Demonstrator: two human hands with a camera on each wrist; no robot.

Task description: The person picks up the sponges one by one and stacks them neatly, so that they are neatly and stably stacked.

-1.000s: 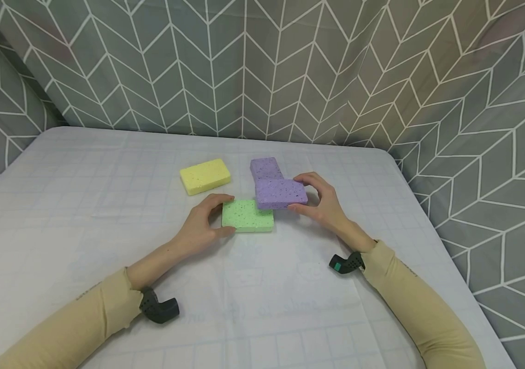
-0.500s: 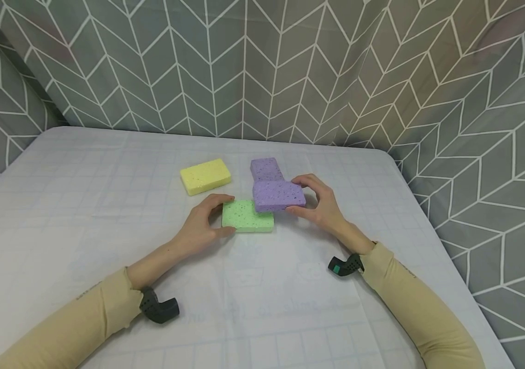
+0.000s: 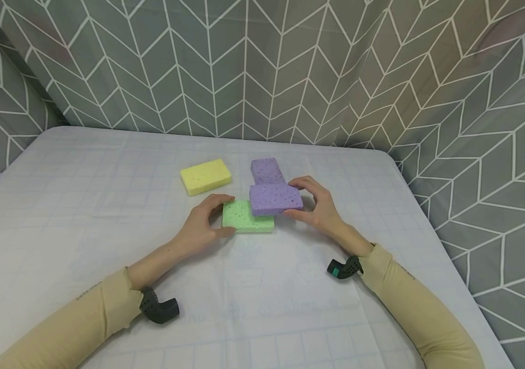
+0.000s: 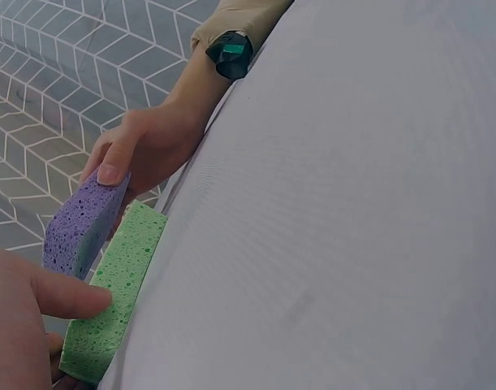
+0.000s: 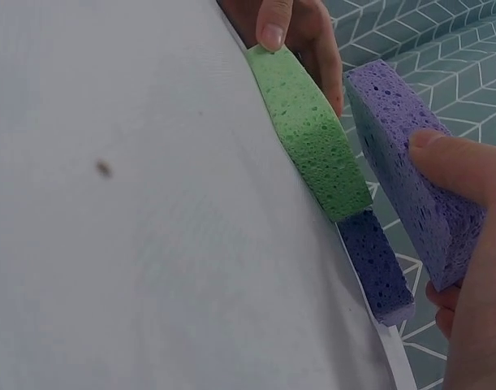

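Note:
A light green sponge (image 3: 242, 220) lies flat on the table, its long sides pinched at the left end between thumb and fingers of my left hand (image 3: 201, 225). My right hand (image 3: 322, 207) grips a purple sponge (image 3: 275, 199) by its right end, thumb at the near edge and fingers at the far one. In the right wrist view this purple sponge (image 5: 410, 162) hovers above the green sponge (image 5: 317, 146) with a gap between them. From the head it covers the green one's far right corner. Behind it a second purple sponge (image 3: 267, 170) lies on the table, its near end hidden.
A yellow sponge (image 3: 205, 177) lies on the table to the back left, beyond my left hand. The table (image 3: 253, 307) has a white cloth with faint grid lines. A grey patterned curtain (image 3: 230, 66) hangs along its far and right sides.
My right hand has brought the purple sponge slightly left and toward me, so it overlaps more of the green sponge in the head view. My left hand and the green sponge stay put.

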